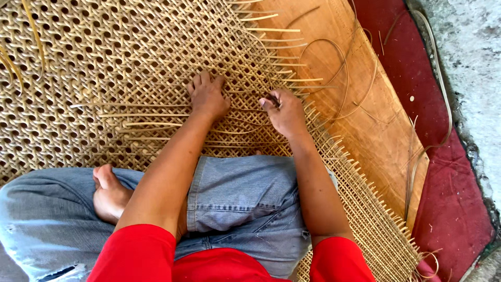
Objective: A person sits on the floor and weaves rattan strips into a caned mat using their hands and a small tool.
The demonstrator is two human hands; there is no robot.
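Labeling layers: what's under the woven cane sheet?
At its right edge the woven cane sheet lies on a wooden board, which sits on a red mat. Beneath the sheet's middle and left, nothing is visible.

This looks like a floor-level craft workshop for cane weaving. A wide sheet of open-weave cane webbing [120,62] covers most of the floor, its unfinished edge bristling with loose strand ends on the right. It lies on a wooden board [376,120], with a red mat [449,209] beneath and rough concrete floor [475,47] at the far right. Spare cane strips [339,68] curl across the board.
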